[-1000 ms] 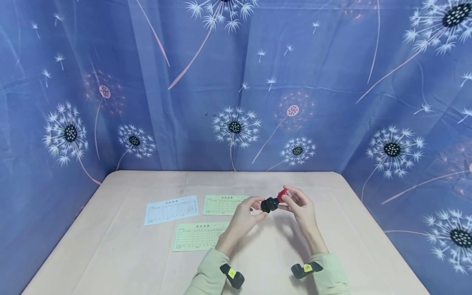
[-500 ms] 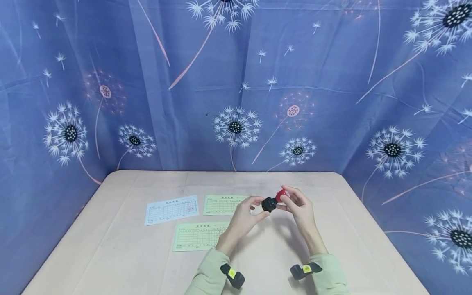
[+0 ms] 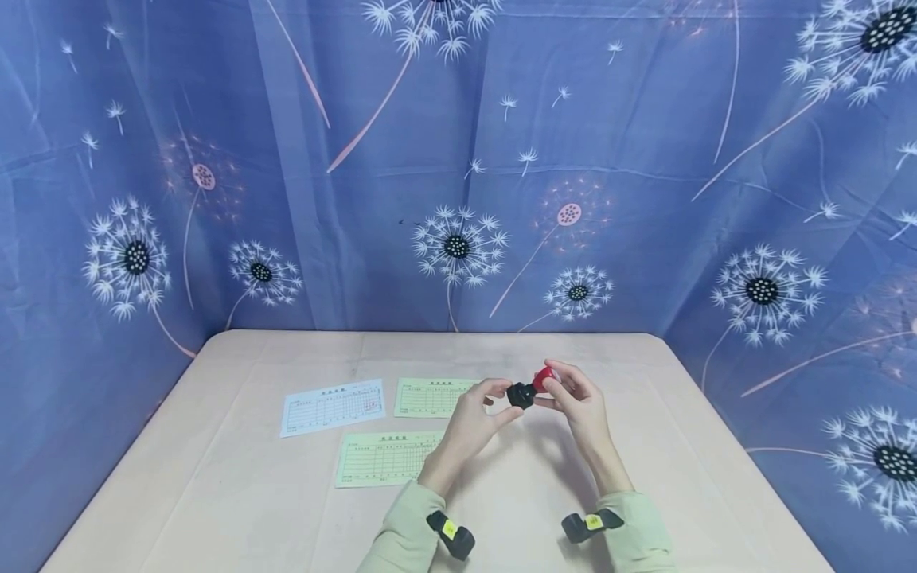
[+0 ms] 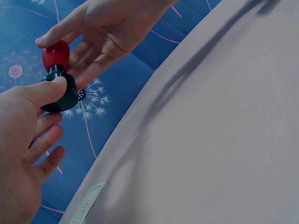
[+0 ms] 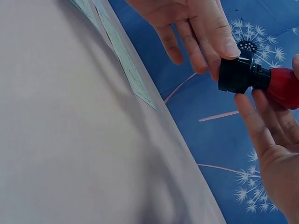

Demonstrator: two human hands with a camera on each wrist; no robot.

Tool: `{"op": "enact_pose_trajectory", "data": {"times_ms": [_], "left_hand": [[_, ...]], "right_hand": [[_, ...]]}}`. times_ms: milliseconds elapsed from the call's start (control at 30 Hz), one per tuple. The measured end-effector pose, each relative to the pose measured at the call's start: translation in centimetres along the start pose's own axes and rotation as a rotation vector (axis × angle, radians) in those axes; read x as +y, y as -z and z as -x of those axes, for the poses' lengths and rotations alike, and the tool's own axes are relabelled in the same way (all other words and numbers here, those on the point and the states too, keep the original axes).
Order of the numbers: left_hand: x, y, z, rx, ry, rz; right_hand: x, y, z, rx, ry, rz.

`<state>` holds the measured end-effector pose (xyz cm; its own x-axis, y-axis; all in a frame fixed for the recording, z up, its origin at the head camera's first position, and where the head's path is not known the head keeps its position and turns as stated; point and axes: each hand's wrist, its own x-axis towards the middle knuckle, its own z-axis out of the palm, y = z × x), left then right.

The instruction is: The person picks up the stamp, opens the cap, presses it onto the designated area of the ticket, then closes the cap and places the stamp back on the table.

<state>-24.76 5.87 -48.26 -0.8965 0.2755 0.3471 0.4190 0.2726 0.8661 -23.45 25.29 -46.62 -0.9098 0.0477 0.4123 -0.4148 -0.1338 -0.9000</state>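
Held over the table between both hands is a stamp (image 3: 522, 395) with a round black body and a red knob handle (image 5: 283, 87). My left hand (image 3: 473, 422) pinches the black end between thumb and fingers; in the left wrist view the thumb lies on the black body (image 4: 65, 99). Thumb and fingers of my right hand (image 3: 586, 407) hold the red knob, tilted up to the right in the head view. The black end's underside is hidden.
A light blue printed form (image 3: 333, 409) with a red mark lies left on the table (image 3: 236, 493). Two green printed forms lie nearer the hands, one at the back (image 3: 430, 397) and one in front (image 3: 383, 460), partly behind the left arm. A patterned blue curtain (image 3: 344, 263) surrounds the table.
My right hand has shifted slightly left with the red knob, towards my left hand. The black part between the hands looks shorter than before. The forms have not moved.
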Motion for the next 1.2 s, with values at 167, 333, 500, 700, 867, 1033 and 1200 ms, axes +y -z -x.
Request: {"op": "enact_pose_trajectory", "data": {"times_ms": [167, 333, 500, 700, 867, 1033, 1200], "left_hand": [[0.12, 0.12, 0.04, 0.011, 0.004, 0.029], [0.0, 0.12, 0.05, 0.023, 0.013, 0.033], [-0.06, 0.14, 0.04, 0.027, 0.013, 0.055], [0.09, 0.27, 0.05, 0.026, 0.041, 0.177], [0.07, 0.37, -0.01, 0.037, 0.062, 0.227], [0.12, 0.45, 0.01, 0.047, 0.071, 0.253], [0.13, 0.49, 0.07, 0.049, 0.081, 0.279]], "right_hand": [[-0.02, -0.09, -0.01, 0.016, -0.015, -0.001], [-0.16, -0.2, 0.03, 0.025, -0.027, -0.003], [-0.24, -0.18, 0.04, 0.011, -0.028, -0.034], [-0.28, -0.07, 0.0, -0.047, -0.014, -0.118], [-0.24, -0.17, -0.02, -0.052, -0.005, -0.159], [-0.15, -0.21, 0.02, -0.068, 0.0, -0.187], [-0.06, -0.25, 0.12, -0.098, 0.007, -0.236]]}}
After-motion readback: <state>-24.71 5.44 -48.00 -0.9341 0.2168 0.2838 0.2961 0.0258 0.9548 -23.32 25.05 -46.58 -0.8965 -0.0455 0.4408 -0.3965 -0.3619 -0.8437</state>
